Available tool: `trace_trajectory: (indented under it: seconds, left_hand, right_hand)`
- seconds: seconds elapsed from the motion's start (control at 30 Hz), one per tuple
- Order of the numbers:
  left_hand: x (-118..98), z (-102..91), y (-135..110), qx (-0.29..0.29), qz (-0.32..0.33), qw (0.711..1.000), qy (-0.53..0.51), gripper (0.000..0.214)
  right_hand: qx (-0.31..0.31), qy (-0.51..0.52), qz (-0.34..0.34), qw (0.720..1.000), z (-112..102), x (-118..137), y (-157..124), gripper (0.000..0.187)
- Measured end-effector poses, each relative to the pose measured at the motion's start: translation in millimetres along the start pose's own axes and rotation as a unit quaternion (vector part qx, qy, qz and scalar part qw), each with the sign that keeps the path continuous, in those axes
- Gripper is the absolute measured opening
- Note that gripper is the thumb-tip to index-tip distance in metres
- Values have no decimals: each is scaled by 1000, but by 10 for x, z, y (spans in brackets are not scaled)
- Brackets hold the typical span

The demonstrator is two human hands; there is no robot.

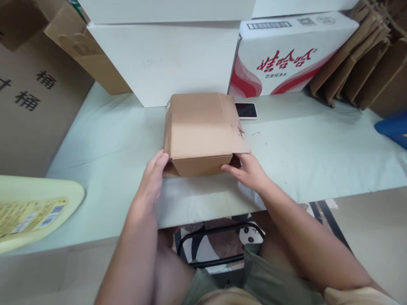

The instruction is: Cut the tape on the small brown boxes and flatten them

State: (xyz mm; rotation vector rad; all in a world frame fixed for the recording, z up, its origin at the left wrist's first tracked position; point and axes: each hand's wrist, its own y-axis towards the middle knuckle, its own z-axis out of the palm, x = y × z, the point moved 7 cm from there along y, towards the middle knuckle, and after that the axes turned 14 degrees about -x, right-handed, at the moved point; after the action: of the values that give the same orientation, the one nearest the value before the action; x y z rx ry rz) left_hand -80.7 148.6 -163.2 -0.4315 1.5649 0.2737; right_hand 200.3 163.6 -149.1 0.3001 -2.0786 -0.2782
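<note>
A brown cardboard box [202,127] sits near the front edge of the cloth-covered table, its lid panel facing up. At its front left corner, my left hand [154,171] grips the side, the thumb on the edge near a side flap. My right hand [246,169] holds the front right corner, with the thumb on the front panel and the other fingers partly hidden behind the flap. Dark marks show on the box's right side. Just behind its right side lies a white-edged phone [247,110] with a dark screen.
White cartons [178,63] and a red-and-white water carton [292,59] line the back. Brown paper bags [359,59] stand at the right, near a blue object [394,129]. A large cardboard box [28,110] and a pale yellow bottle [38,190] are at the left.
</note>
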Motion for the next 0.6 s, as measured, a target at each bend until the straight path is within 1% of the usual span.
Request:
trace_trajectory:
  seconds: [0.07, 0.1, 0.13, 0.2, 0.27, 0.33, 0.4, 0.47, 0.53, 0.57, 0.6]
  left_hand:
    - [-70, -32, 0, -49, 7, 998, -41, 52]
    - [-111, -57, 2, -79, 19, 994, -69, 52]
    - [-144, -64, 2, -96, 29, 990, -98, 52]
    - [-182, -28, -2, -96, 47, 983, -147, 50]
    - [-177, 54, -11, -67, 50, 982, -168, 51]
    - [-168, 90, -20, -62, 59, 981, -173, 51]
    - [-185, 62, -26, -83, 74, 976, -188, 50]
    - [-218, -12, -26, -114, 79, 969, -205, 51]
    - [-255, -99, -22, -138, 73, 965, -209, 52]
    - [-278, -130, -18, -136, 68, 966, -208, 52]
    - [-302, -145, -13, -122, 64, 969, -207, 50]
  right_hand:
    - [-26, -6, 17, 999, -31, -24, 16, 33]
    - [-31, -7, 30, 999, -34, -39, 21, 33]
    - [-31, -6, 45, 998, -28, -56, 22, 34]
    - [-21, 1, 79, 997, 0, -89, 15, 38]
    - [-27, 1, 101, 995, 5, -108, 7, 46]
    - [-63, -2, 107, 992, -39, -108, 3, 58]
    - [-111, 3, 104, 988, -107, -96, -3, 63]
    - [-140, 38, 100, 984, -152, -83, -13, 58]
    - [-150, 104, 104, 978, -169, -88, -19, 51]
    - [-154, 143, 112, 971, -171, -101, -20, 50]
    - [-158, 180, 123, 963, -170, -121, -20, 51]
